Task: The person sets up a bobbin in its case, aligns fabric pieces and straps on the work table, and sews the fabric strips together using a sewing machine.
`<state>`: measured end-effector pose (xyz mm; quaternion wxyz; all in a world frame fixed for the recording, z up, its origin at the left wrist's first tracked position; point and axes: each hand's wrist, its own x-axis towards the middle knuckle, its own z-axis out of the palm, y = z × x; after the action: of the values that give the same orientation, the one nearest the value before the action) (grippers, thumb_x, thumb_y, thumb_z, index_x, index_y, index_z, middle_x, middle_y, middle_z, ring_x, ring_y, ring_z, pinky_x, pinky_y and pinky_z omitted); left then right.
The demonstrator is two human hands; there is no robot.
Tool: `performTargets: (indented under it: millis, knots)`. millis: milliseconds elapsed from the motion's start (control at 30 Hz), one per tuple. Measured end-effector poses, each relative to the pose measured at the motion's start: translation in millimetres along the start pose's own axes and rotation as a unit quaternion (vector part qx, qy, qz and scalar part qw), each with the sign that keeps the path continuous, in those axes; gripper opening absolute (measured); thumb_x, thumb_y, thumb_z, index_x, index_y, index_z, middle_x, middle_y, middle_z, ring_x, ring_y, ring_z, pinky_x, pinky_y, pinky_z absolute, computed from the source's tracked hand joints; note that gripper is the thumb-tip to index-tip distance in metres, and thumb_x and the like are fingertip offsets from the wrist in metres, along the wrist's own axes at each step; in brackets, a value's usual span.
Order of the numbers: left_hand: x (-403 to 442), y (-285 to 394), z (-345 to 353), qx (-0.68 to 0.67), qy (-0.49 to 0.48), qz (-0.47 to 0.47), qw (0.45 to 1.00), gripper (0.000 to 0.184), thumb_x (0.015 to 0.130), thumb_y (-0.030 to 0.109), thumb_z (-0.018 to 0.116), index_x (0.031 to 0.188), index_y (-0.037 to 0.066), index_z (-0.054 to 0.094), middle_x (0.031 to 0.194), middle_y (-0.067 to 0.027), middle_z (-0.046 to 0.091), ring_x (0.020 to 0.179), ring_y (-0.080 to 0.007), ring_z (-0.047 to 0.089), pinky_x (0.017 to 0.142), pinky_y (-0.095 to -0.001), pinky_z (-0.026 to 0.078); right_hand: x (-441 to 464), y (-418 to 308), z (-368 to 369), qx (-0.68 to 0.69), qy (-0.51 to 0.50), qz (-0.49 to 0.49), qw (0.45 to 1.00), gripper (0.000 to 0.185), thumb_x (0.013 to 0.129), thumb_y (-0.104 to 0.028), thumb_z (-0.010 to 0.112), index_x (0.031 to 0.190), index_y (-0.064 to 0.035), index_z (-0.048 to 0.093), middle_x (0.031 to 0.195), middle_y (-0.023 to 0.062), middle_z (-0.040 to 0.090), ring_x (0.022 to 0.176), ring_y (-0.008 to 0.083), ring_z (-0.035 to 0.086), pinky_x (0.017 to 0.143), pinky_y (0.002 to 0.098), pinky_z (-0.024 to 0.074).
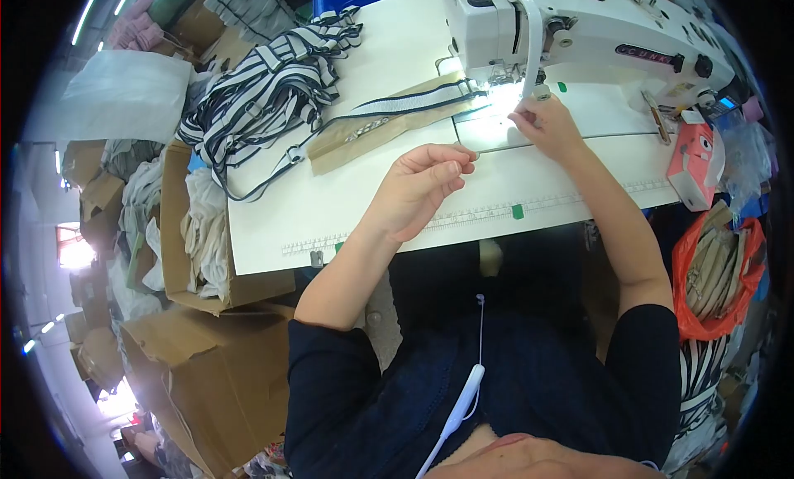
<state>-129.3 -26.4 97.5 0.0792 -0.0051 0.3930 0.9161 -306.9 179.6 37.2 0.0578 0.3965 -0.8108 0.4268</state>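
My right hand (547, 125) is beside the lit needle area of a white sewing machine (595, 40), its fingers pinched at the lower end of a white tape (533, 45) that hangs down the machine head. Glare hides part of the fingertips. In front of the table's middle, my left hand (423, 185) is raised with its fingers curled together; anything between them is too small to make out. A navy-and-white striped strap (397, 105) runs from under the presser foot leftward over a strip of brown paper (347, 144).
A heap of striped straps (273, 90) lies on the table's left. Along the front edge runs a ruler tape (463, 218). A pink box (695, 165) and a red bag (718, 272) are at right. Cardboard boxes (207, 380) stand at left.
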Motion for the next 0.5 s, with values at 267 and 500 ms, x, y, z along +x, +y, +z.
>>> performTargets:
  millis: [267, 500]
  knots:
    - [-0.6, 1.6, 3.7, 0.042, 0.039, -0.014, 0.998, 0.021, 0.092, 0.009, 0.058, 0.110, 0.000, 0.064, 0.115, -0.0141, 0.064, 0.101, -0.0176, 0.059, 0.087, -0.0303, 0.047, -0.1, -1.1, -2.4, 0.002, -0.018, 0.025, 1.000, 0.014, 0.081, -0.014, 0.071, 0.076, -0.0044, 0.061, 0.069, 0.0050, 0.058, 0.065, 0.0191, 0.053, 0.063, 0.0319, 0.0442]
    - [-1.1, 1.8, 5.8, 0.114, 0.043, 0.008, 0.993, 0.022, 0.090, 0.010, 0.060, 0.109, 0.000, 0.065, 0.115, -0.0143, 0.064, 0.100, -0.0166, 0.059, 0.086, -0.0298, 0.046, 0.2, 0.7, -1.5, 0.005, -0.024, 0.028, 0.999, 0.014, 0.081, -0.014, 0.071, 0.077, -0.0039, 0.062, 0.068, 0.0054, 0.058, 0.066, 0.0197, 0.054, 0.062, 0.0319, 0.0450]
